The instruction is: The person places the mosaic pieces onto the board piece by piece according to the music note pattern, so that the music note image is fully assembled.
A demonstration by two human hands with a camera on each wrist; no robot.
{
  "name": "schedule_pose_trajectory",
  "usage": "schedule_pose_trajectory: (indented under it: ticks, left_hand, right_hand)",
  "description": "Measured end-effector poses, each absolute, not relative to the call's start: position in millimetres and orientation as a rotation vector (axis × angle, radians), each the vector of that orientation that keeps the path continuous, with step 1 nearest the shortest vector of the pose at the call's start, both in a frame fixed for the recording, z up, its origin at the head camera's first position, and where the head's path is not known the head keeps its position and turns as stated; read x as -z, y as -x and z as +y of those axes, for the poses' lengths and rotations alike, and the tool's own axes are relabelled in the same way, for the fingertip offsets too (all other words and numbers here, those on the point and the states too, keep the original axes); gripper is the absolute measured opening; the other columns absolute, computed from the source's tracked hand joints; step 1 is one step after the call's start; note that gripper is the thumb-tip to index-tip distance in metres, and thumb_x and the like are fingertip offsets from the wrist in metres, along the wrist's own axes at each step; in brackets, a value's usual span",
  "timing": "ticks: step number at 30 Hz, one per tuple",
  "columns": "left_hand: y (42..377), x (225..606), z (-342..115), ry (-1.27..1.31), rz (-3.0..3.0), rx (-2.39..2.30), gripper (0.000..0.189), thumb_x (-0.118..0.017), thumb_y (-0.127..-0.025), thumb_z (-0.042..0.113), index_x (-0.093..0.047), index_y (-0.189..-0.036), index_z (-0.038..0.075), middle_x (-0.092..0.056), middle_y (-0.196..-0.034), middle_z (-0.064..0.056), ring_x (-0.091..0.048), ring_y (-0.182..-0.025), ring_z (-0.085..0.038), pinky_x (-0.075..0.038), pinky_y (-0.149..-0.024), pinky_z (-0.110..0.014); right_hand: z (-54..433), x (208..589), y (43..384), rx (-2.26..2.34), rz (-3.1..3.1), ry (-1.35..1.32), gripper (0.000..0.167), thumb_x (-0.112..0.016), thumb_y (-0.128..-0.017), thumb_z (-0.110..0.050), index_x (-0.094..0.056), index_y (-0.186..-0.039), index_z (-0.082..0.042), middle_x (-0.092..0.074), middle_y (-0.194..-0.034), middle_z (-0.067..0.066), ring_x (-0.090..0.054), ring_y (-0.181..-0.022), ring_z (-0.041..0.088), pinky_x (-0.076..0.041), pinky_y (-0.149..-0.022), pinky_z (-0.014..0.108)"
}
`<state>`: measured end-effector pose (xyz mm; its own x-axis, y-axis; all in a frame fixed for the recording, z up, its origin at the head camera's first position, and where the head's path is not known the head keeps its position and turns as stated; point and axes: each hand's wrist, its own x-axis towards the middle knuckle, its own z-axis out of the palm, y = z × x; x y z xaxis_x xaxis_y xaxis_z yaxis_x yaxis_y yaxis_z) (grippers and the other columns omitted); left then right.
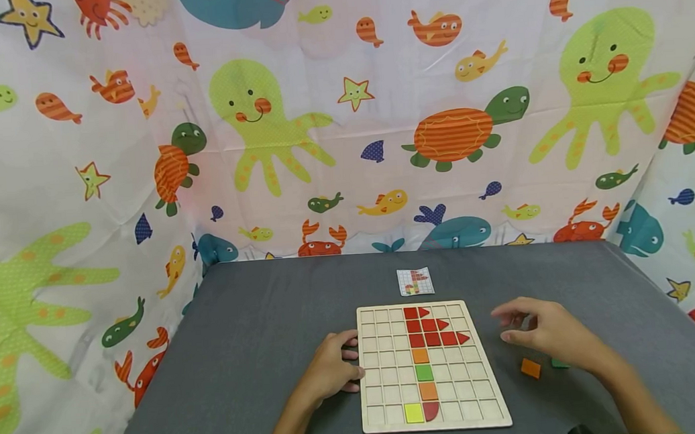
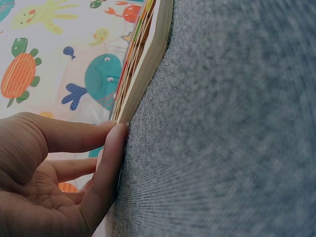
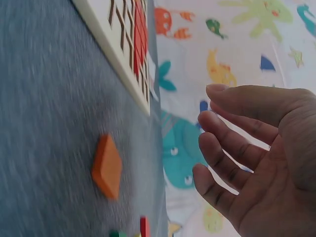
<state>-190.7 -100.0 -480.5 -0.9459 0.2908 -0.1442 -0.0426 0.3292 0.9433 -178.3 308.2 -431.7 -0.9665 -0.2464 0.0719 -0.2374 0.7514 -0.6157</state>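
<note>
A wooden grid board [image 1: 391, 378] lies flat on the grey table, with red squares and triangles, orange and green squares, a yellow square [image 1: 414, 413] and a dark red rounded piece [image 1: 432, 411] set in its cells. My left hand [image 1: 332, 366] is at the board's left edge; in the left wrist view its fingertips [image 2: 114, 143] pinch the rim. To the right of the board, my right hand [image 1: 539, 328] hovers with relaxed, slightly bent fingers and holds nothing. Below it lie an orange block [image 1: 530, 368] and a green block [image 1: 559, 363] that is partly hidden by the forearm.
Behind the board lies a small pattern card [image 1: 415, 282] printed with a coloured grid picture. A curtain [image 1: 299, 213] with sea animals hangs along the table's far edge and sides. Small red, yellow and green pieces [image 3: 144, 227] show at the bottom of the right wrist view.
</note>
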Motion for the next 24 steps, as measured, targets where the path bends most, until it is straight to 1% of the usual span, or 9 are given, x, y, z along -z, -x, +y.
schedule_pose_trajectory:
  ticks: [4, 9, 13, 16, 20, 24]
  left_hand:
    - [190, 480, -100, -0.219, 2.307, -1.659, 0.075, -0.077, -0.082, -0.012, -0.052, -0.152, -0.002, -0.053, -0.132, -0.017, -0.06, -0.114, -0.03, -0.066, -0.059, -0.036]
    - [190, 480, -99, -0.207, 2.307, -1.662, 0.075, -0.077, -0.081, -0.013, -0.053, -0.151, -0.002, -0.053, -0.133, -0.017, -0.061, -0.115, -0.03, -0.066, -0.059, -0.037]
    - [191, 479, -99, -0.203, 2.31, -1.661, 0.075, -0.077, -0.081, -0.014, -0.053, -0.151, -0.002, -0.053, -0.132, -0.016, -0.061, -0.114, -0.03, -0.066, -0.06, -0.038]
    - [191, 480, -98, -0.203, 2.315, -1.656, 0.075, -0.077, -0.081, -0.014, -0.053, -0.151, -0.002, -0.053, -0.132, -0.016, -0.061, -0.114, -0.03, -0.066, -0.06, -0.037]
    - [192, 480, -98, -0.209, 2.319, -1.651, 0.074, -0.077, -0.081, -0.013, -0.053, -0.151, -0.002, -0.053, -0.132, -0.016, -0.061, -0.115, -0.03, -0.066, -0.06, -0.037]
    - [191, 480, -99, -0.214, 2.317, -1.654, 0.075, -0.076, -0.081, -0.013, -0.053, -0.151, -0.002, -0.053, -0.132, -0.016, -0.061, -0.114, -0.03, -0.066, -0.059, -0.037]
  right_hand:
    - [327, 432, 180, 1.002, 2.931, 0.297, 0.038, -0.081, -0.095, -0.029, -0.074, -0.128, -0.012, -0.07, -0.105, -0.002, -0.06, -0.09, 0.012, -0.055, -0.07, 0.025]
    - [352, 434, 183, 0.978, 2.936, 0.251, 0.042, -0.081, -0.094, -0.03, -0.073, -0.129, -0.009, -0.07, -0.104, -0.002, -0.06, -0.089, 0.011, -0.054, -0.07, 0.025]
    - [367, 438, 186, 0.958, 2.895, 0.215, 0.044, -0.08, -0.094, -0.029, -0.072, -0.132, -0.008, -0.07, -0.105, 0.0, -0.059, -0.093, 0.015, -0.055, -0.074, 0.031]
    - [377, 441, 187, 0.945, 2.859, 0.188, 0.046, -0.08, -0.094, -0.029, -0.071, -0.134, -0.007, -0.071, -0.108, 0.004, -0.06, -0.097, 0.02, -0.055, -0.074, 0.033]
    - [389, 444, 187, 0.938, 2.823, 0.147, 0.048, -0.082, -0.092, -0.029, -0.071, -0.134, -0.007, -0.071, -0.112, 0.006, -0.061, -0.099, 0.021, -0.055, -0.073, 0.03]
    - [399, 447, 187, 0.952, 2.781, 0.153, 0.046, -0.081, -0.092, -0.021, -0.07, -0.134, -0.005, -0.072, -0.115, 0.007, -0.061, -0.096, 0.015, -0.054, -0.073, 0.026]
